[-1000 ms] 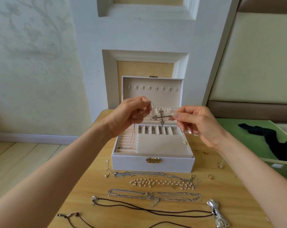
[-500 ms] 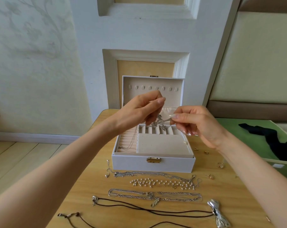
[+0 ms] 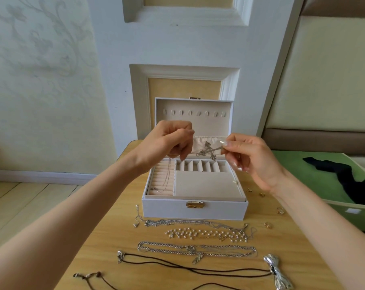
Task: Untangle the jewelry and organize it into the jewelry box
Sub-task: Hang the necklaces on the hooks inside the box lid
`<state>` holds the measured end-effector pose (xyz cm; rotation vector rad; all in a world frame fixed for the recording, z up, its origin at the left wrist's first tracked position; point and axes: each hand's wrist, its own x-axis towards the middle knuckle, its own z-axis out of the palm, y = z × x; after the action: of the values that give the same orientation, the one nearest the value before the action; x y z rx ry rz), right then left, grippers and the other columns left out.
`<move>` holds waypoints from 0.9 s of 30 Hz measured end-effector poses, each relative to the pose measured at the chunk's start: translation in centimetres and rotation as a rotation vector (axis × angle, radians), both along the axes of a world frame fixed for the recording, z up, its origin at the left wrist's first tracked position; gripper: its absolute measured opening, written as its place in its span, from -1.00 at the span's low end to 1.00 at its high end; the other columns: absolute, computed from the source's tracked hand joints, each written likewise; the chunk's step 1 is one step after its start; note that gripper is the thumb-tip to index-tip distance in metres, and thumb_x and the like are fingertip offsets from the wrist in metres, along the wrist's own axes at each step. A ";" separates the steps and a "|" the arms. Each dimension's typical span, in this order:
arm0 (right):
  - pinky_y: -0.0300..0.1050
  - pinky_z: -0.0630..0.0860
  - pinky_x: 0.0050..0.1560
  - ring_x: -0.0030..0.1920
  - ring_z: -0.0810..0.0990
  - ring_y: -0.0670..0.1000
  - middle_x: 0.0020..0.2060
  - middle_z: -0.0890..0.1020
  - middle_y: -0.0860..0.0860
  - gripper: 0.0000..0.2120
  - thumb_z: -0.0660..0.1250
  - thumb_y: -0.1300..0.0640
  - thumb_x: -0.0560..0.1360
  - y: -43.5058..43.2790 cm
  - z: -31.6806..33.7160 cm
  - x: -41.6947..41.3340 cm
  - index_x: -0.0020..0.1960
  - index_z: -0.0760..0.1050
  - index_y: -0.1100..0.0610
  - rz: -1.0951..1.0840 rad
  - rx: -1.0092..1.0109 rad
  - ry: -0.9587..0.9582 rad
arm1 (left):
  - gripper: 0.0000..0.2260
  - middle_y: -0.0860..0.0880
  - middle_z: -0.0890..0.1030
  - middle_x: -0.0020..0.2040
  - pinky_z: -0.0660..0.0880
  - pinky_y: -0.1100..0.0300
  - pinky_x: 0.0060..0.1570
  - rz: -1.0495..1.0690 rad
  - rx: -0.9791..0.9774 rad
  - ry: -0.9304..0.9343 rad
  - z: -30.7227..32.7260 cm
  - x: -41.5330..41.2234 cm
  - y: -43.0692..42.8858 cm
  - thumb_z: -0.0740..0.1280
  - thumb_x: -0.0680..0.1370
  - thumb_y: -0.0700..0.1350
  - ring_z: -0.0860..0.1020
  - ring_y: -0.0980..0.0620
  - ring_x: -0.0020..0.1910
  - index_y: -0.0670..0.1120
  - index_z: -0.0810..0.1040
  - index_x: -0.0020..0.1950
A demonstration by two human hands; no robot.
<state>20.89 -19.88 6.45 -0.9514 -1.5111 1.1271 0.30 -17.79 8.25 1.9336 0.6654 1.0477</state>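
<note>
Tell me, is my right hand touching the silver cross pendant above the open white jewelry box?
Touching. The head view shows the right hand pinching one tip of the silver cross pendant between thumb and fingertip, with no gap.

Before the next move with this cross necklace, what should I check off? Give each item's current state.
1. Jewelry box lid open and upright: ok.
2. Right hand pinches the cross pendant: ok.
3. Left hand holds the chain: ok.
4. Chain free of knots: cannot tell, too fine.
5. Lid hooks bare: ok.
6. Chain lifted clear: not ok, its end lies in the box's left compartment.
</note>
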 end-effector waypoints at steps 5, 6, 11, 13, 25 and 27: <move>-0.34 0.21 -0.53 -0.54 0.30 -0.09 -0.55 0.40 0.04 -0.85 0.31 0.18 0.44 -0.2 0.0 -0.3 -0.30 0.50 0.20 0.090 0.008 -0.137 | -0.73 0.03 0.41 -0.52 0.23 0.37 -0.48 -0.043 0.057 0.014 0.6 0.4 -0.1 0.21 0.58 -0.08 0.31 0.09 -0.53 -0.12 0.51 -0.29; -0.34 0.21 -0.53 -0.54 0.30 -0.08 -0.55 0.40 0.04 -0.85 0.33 0.14 0.40 -0.3 0.0 -0.4 -0.30 0.50 0.18 0.107 0.016 -0.150 | -0.73 0.03 0.39 -0.52 0.23 0.37 -0.48 -0.044 0.060 0.029 0.6 0.5 -0.1 0.21 0.59 -0.06 0.31 0.07 -0.52 -0.16 0.52 -0.24; -0.33 0.25 -0.50 -0.52 0.33 -0.06 -0.54 0.41 0.02 -0.86 0.34 0.14 0.38 -0.5 0.3 -0.6 -0.28 0.47 0.20 0.147 0.102 -0.154 | -0.74 0.01 0.29 -0.51 0.17 0.32 -0.51 -0.049 -0.018 -0.032 -0.2 0.8 0.7 0.21 0.55 -0.02 0.19 0.09 -0.53 -0.17 0.56 -0.12; -0.33 0.27 -0.49 -0.51 0.34 -0.07 -0.54 0.42 0.01 -0.87 0.35 0.14 0.38 -0.6 0.4 -0.6 -0.28 0.48 0.19 0.136 0.138 -0.136 | -0.73 0.04 0.27 -0.52 0.14 0.31 -0.52 -0.020 -0.066 -0.058 -0.6 0.6 1.2 0.22 0.53 0.00 0.16 0.09 -0.52 -0.18 0.59 -0.08; -0.31 0.27 -0.51 -0.51 0.35 -0.08 -0.54 0.45 0.00 -0.82 0.32 0.28 0.47 0.3 -1.2 0.4 -0.31 0.46 0.20 -0.070 0.128 -0.027 | -0.79 0.03 0.30 -0.55 0.11 0.28 -0.54 0.210 -0.101 -0.238 0.1 -0.3 2.1 0.22 0.60 -0.11 0.15 0.10 -0.54 -0.15 0.61 -0.07; -0.31 0.26 -0.52 -0.52 0.35 -0.09 -0.55 0.45 0.00 -0.84 0.35 0.26 0.45 0.4 -1.4 0.6 -0.30 0.48 0.21 -0.086 0.130 -0.016 | -0.78 0.03 0.32 -0.56 0.11 0.30 -0.55 0.252 -0.158 -0.246 0.2 -0.6 2.4 0.22 0.60 -0.12 0.16 0.11 -0.55 -0.16 0.61 -0.10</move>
<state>21.45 -19.44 5.02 -0.9289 -1.5231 0.9505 -0.26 -15.40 8.45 1.5814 0.8378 1.3219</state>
